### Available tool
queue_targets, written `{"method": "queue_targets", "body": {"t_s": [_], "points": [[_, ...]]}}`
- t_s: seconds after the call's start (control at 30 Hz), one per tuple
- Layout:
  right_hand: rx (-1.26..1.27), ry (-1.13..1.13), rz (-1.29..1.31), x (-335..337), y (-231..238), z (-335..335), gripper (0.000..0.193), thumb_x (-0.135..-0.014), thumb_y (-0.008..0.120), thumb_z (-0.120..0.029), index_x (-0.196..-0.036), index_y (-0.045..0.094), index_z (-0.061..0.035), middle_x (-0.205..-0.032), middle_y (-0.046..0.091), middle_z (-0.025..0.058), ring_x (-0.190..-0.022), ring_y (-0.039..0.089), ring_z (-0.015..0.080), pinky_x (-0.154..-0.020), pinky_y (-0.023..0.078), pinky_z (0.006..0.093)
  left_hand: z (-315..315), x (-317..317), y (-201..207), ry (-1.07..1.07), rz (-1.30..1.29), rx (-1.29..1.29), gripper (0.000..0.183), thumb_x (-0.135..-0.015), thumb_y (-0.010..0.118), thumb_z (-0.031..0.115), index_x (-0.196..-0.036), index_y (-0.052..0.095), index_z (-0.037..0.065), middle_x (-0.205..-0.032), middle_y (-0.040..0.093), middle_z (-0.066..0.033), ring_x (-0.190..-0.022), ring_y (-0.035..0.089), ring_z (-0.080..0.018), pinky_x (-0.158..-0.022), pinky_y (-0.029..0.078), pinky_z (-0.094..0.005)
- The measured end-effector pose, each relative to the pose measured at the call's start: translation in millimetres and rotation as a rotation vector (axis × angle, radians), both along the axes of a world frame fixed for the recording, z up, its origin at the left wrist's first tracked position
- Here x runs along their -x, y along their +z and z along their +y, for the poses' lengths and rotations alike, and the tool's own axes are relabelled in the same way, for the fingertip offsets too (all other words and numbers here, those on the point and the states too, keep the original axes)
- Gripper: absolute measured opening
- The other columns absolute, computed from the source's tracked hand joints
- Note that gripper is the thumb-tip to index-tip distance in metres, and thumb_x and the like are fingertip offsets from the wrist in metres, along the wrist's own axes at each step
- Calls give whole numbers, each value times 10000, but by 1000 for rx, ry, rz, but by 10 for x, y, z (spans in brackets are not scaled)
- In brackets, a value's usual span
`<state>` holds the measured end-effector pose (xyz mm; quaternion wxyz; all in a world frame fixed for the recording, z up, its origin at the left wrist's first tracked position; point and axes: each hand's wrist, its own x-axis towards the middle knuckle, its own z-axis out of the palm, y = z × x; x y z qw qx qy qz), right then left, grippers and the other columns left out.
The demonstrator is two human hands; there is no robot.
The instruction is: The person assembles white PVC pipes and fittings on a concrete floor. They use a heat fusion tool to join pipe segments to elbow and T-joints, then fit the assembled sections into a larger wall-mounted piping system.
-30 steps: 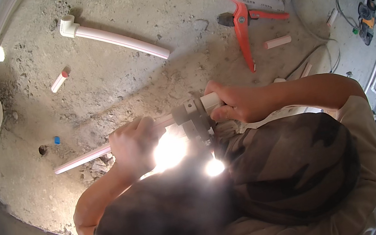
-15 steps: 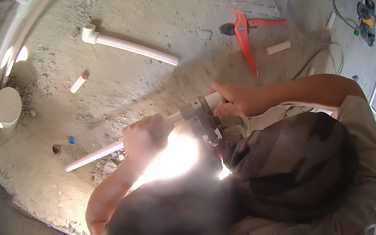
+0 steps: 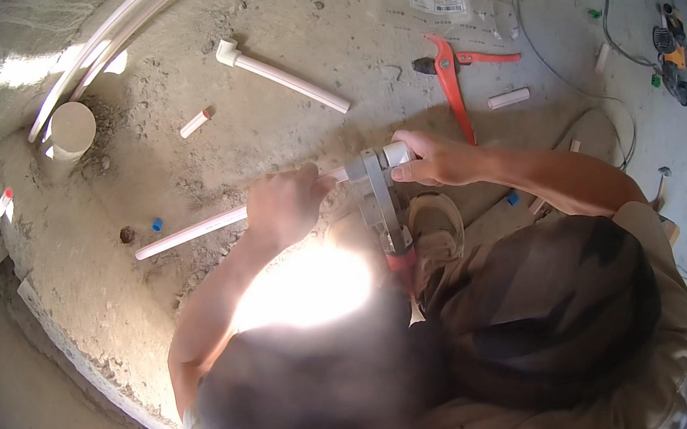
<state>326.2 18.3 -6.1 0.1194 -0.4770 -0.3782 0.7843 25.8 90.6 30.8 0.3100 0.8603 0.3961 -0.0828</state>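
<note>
My left hand point(image 3: 287, 204) is closed round a long white pipe point(image 3: 191, 234) with a pink stripe, close to its right end. That end meets the grey metal head of a pipe welding tool point(image 3: 380, 191), which stands between my hands and has a red part lower down, near my knees. On the tool's other side, my right hand point(image 3: 436, 158) grips a short white pipe fitting point(image 3: 397, 153) between thumb and fingers, against the head. How deep the pipe and fitting sit in the heads is hidden. A bright glare patch lies below my left hand.
Beyond my hands lie a red pipe cutter point(image 3: 450, 76), a pipe with an elbow point(image 3: 288, 83), short pipe pieces point(image 3: 196, 123) and a clear plastic bag point(image 3: 453, 4). A yellow-black power tool point(image 3: 676, 55) with a cable is far right. A capped stub point(image 3: 74, 129) rises at left.
The whole view has shifted, so floor items at left sit farther right. The welding tool's red part shows more plainly. Both hands keep their grips on the pipe and fitting.
</note>
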Motion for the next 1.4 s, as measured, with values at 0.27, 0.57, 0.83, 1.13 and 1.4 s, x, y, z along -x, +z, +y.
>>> {"method": "queue_targets", "body": {"t_s": [0.27, 0.57, 0.83, 1.13, 1.4], "points": [[76, -85, 95, 50, -26, 48, 354, -1004, 676, -169, -1246, 477, -5, -764, 447, -37, -550, 357, 45, -472, 261, 275, 23, -14, -59, 38, 30, 14, 349, -985, 710, 393, -814, 671, 91, -668, 685, -127, -582, 685, -329, -540, 511, -473], [133, -125, 86, 76, -3, 72, 329, -985, 680, -158, -1202, 483, -9, -704, 418, -42, -538, 341, 50, -465, 252, 280, 30, 4, -137, 18, -30, -36, 354, -972, 706, 381, -781, 665, 85, -615, 669, -132, -540, 674, -336, -540, 533, -480], [74, -89, 7, 55, -25, 79, 362, -955, 730, -236, -1139, 548, 18, -734, 528, -5, -608, 472, 69, -505, 347, 290, 49, -3, -136, 5, -94, -96, 354, -965, 711, 376, -761, 654, 92, -622, 681, -108, -519, 663, -309, -504, 509, -465], [120, -87, 29, 45, -16, 92, 327, -965, 711, -212, -1129, 521, -3, -714, 488, -22, -560, 418, 59, -481, 301, 287, 71, -15, -129, -3, -62, -51, 361, -966, 718, 393, -754, 655, 108, -597, 660, -93, -495, 644, -294, -482, 496, -452], [65, -57, -35, 40, -22, 95, 399, -945, 735, -254, -1147, 546, 33, -769, 543, 11, -653, 500, 78, -541, 376, 290, 64, -30, -109, 38, -74, -6, 371, -970, 721, 402, -774, 620, 103, -611, 653, -140, -538, 646, -378, -518, 487, -490]]}}
